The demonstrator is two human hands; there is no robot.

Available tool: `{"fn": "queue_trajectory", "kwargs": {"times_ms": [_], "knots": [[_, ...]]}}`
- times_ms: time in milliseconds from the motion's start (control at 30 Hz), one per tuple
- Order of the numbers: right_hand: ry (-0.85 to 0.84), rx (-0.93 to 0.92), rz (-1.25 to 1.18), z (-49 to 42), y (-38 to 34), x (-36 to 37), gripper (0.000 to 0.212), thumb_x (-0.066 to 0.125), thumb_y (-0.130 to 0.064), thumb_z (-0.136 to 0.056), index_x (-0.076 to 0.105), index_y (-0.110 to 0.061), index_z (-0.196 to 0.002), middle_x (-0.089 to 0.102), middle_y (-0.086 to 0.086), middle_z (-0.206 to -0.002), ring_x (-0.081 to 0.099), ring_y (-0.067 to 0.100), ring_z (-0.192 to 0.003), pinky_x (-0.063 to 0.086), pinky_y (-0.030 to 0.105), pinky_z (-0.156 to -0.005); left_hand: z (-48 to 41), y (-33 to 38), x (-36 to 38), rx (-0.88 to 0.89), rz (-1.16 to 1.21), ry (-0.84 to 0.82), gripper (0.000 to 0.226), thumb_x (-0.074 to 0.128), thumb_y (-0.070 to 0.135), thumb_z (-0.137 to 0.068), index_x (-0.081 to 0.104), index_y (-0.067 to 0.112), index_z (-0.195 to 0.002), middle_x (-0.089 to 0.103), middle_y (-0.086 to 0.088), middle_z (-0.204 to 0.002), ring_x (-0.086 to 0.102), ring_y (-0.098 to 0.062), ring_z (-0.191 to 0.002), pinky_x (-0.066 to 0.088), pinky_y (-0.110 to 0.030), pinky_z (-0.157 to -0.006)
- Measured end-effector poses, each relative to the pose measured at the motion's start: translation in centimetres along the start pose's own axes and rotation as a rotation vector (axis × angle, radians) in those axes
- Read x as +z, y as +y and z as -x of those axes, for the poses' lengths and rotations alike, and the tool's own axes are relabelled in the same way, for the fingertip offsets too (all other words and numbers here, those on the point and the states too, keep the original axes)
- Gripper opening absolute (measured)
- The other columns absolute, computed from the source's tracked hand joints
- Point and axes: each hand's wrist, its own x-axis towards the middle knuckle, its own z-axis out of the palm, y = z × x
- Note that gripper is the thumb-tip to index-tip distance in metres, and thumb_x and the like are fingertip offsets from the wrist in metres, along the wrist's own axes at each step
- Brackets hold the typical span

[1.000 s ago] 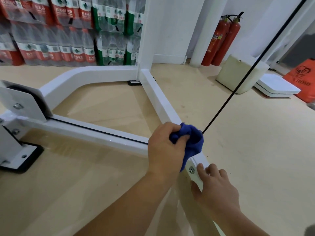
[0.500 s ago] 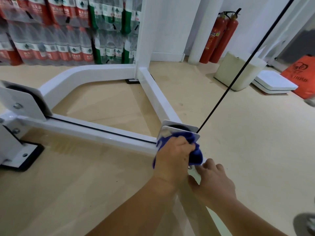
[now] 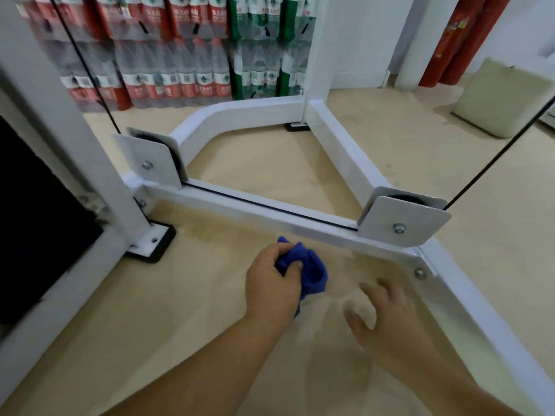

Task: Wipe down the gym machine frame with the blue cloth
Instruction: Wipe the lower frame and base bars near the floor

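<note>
The white gym machine frame [image 3: 270,219] lies low on the floor as joined bars, with a pulley bracket [image 3: 402,219] on the right and another [image 3: 150,162] on the left. My left hand [image 3: 271,283] grips the bunched blue cloth [image 3: 312,270] just in front of the crossbar, above the floor and apart from the bar. To its right, my right hand [image 3: 387,319] hovers over the floor with fingers spread and relaxed, holding nothing. It is near the diagonal bar [image 3: 468,298].
A black cable [image 3: 492,163] rises from the right bracket, another [image 3: 87,70] from the left. A white upright [image 3: 63,124] with a black-padded foot [image 3: 153,244] stands left. Stacked water bottle packs [image 3: 180,52], red extinguishers [image 3: 450,40] and a cream box [image 3: 504,97] sit behind.
My left hand has come off the right pulley bracket and moved left with the cloth to in front of the crossbar. My right hand has let go of the diagonal bar. The view shifted left.
</note>
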Motion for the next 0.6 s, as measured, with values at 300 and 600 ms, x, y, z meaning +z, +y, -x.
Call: {"fn": "queue_trajectory", "kwargs": {"times_ms": [300,600], "knots": [[-0.233,0.185,0.010,-6.2,-8.6,5.7,0.117,0.069,-0.086,-0.052,0.013,-0.056,-0.150,0.004,-0.005,-0.158,0.006,0.037,-0.147,0.038,0.068,-0.104,-9.1,-1.5,-6.7,-0.046,-0.031,0.203,0.020,0.070,0.014,-0.092,0.068,0.030,-0.105,0.069,0.012,-0.104,0.063,-0.001,-0.092,0.055,-0.021,-0.084],[-0.253,0.201,0.022,-6.5,-8.8,5.1,0.122,0.069,-0.090,-0.051,0.005,-0.057,-0.150,-0.004,-0.006,-0.156,0.004,0.033,-0.144,0.040,0.064,-0.103,-10.2,-1.2,-4.0,-0.157,0.158,0.295,0.046,0.087,0.023,-0.078,0.054,0.035,-0.109,0.060,0.013,-0.111,0.065,-0.008,-0.100,0.056,-0.026,-0.088]]}}
